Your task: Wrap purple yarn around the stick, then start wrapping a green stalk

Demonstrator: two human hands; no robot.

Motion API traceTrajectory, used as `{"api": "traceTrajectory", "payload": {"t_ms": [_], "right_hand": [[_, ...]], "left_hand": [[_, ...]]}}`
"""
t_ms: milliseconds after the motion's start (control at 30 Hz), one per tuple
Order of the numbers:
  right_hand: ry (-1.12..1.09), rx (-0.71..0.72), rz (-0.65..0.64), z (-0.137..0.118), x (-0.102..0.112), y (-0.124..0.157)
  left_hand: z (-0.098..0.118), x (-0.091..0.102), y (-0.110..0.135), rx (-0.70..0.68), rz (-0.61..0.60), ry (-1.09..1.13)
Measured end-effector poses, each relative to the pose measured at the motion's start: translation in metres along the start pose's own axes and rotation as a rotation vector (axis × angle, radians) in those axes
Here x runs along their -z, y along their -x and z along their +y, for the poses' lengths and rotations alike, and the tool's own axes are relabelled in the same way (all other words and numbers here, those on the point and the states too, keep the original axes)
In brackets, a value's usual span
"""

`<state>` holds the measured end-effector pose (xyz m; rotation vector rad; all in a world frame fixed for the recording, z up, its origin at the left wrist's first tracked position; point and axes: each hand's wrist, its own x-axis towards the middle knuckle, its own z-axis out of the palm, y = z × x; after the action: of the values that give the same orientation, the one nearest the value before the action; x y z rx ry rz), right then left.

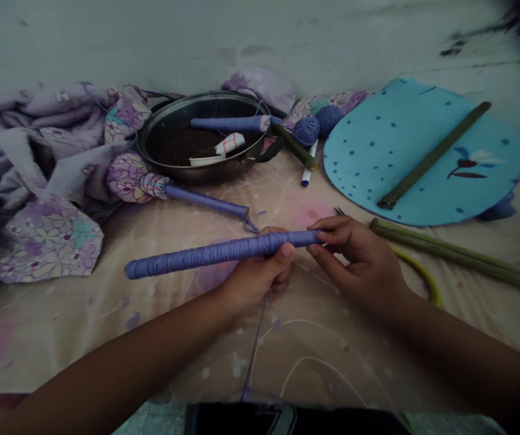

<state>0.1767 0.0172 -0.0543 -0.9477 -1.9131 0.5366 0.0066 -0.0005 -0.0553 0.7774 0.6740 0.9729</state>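
My left hand (260, 278) grips a long stick wrapped in violet thread (205, 255) near its middle, with the thumb on top. My right hand (354, 260) pinches the stick's thinner end between thumb and fingertips. The stick lies level above the floral-patterned bedsheet (105, 338), its far end pointing left. A thin violet thread (254, 356) hangs from below my left hand towards the bottom of the view. A second wrapped stick (205, 202), its end bound in floral cloth, lies just beyond my hands.
A steel pan (160, 163) holds dark material, a wrapped stick and white pieces. Beside it lie violet yarn balls (305, 131), a marker (307, 172) and a green stalk (295, 146). Further right are a blue round mat (404, 181) and green stalks (459, 257). Crumpled floral cloth (46, 181) lies left.
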Motion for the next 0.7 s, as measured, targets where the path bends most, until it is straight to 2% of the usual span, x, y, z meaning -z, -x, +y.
{"api": "traceTrajectory", "payload": {"t_ms": [67,100,167,300,433,567,633,700], "right_hand": [[0.021,0.039,0.018,-0.002,0.001,-0.001],[-0.005,0.013,0.014,-0.003,0.001,-0.002],[-0.141,-0.152,-0.045,-0.008,0.004,-0.005],[-0.442,-0.596,-0.247,-0.014,0.009,-0.013],[-0.610,-0.826,-0.425,-0.016,0.011,-0.017],[-0.741,-0.803,-0.394,-0.015,0.007,-0.013],[-0.688,-0.746,-0.364,-0.015,0.005,-0.010],[-0.541,-0.660,-0.326,-0.015,0.004,-0.008]], "left_hand": [[0.000,0.000,0.000,-0.020,-0.007,0.016],[0.000,0.000,0.000,-0.028,-0.014,0.019],[0.000,0.001,0.000,-0.040,-0.030,0.019],[0.000,0.001,-0.001,-0.051,-0.041,0.017],[0.001,0.001,-0.002,-0.007,-0.011,0.044],[0.001,0.000,-0.001,0.010,0.014,0.072],[0.002,-0.001,0.000,0.023,0.033,0.071],[0.003,-0.002,-0.001,0.046,0.045,0.066]]}}
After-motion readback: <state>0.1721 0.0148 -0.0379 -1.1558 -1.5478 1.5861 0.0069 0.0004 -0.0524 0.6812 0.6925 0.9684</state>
